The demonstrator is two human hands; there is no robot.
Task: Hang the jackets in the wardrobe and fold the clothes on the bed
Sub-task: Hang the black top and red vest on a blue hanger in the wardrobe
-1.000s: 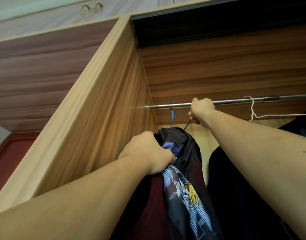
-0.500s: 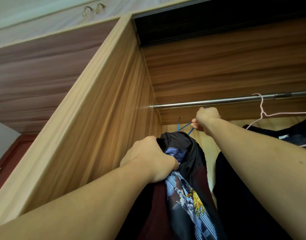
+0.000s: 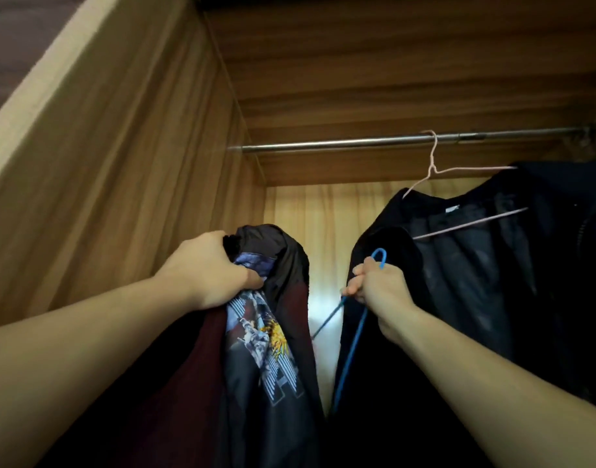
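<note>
Blue hanger [image 3: 352,346] now off the rail [image 3: 357,143], lowered at frame centre. Right hand [image 3: 379,287] pinching hanger; left hand [image 3: 208,270] gripping jacket [image 3: 276,349]. Jacket probably next onto hanger.

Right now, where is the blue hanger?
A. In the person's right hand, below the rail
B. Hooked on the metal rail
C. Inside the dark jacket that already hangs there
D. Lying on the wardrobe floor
A: the right hand grips the blue hanger with its hook free in the air, well below the metal rail, where only the pink hanger hangs.
</note>
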